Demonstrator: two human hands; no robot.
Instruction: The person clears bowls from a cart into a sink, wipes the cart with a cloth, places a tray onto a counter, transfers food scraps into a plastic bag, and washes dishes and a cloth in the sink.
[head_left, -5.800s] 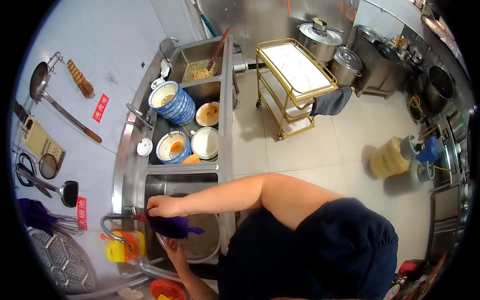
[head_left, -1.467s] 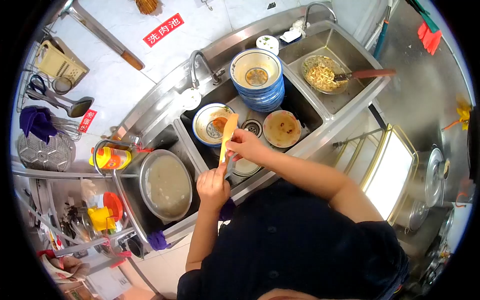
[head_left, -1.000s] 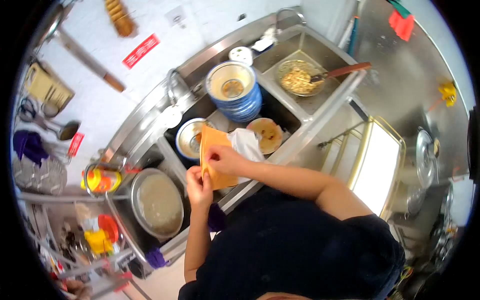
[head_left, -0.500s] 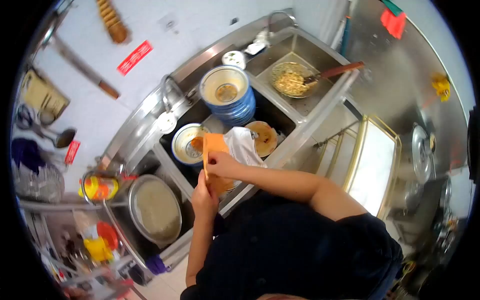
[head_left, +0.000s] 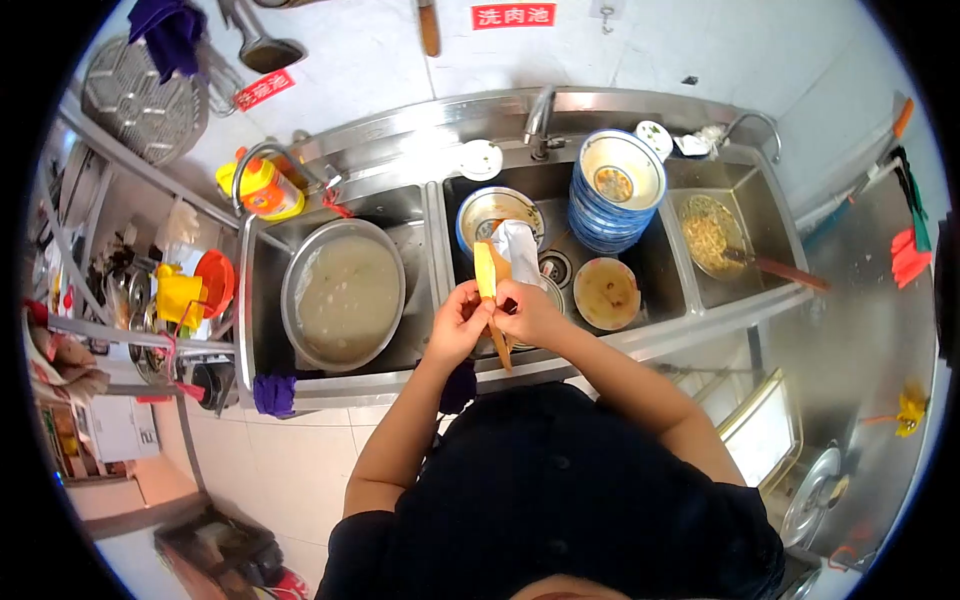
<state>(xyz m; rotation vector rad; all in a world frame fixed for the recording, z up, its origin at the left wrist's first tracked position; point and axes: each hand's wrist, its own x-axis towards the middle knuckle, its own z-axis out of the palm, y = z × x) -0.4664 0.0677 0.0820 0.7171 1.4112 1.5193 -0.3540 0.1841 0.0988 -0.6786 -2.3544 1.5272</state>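
My left hand (head_left: 458, 325) and my right hand (head_left: 528, 312) pinch a limp orange-and-white item (head_left: 486, 268) between them, over the front of the middle sink. It is flat and folded, with a crumpled whitish part beyond my right fingers; I cannot tell its exact kind. Behind it a patterned bowl (head_left: 480, 212) sits in the sink, partly hidden. To the right rises a tall stack of blue-and-white bowls (head_left: 612, 225). A soiled plate (head_left: 606, 293) lies in front of the stack.
The left sink holds a metal basin (head_left: 345, 300) of cloudy water. In the right sink sits a bowl of food scraps (head_left: 712, 235) with a wooden-handled utensil (head_left: 785, 272). A faucet (head_left: 540, 125) stands behind the middle sink; a yellow bottle (head_left: 262, 190) stands at left.
The view has turned, so the sinks now run nearly level across it. My right hand has drawn in beside my left, and the orange part is held more upright and edge-on.
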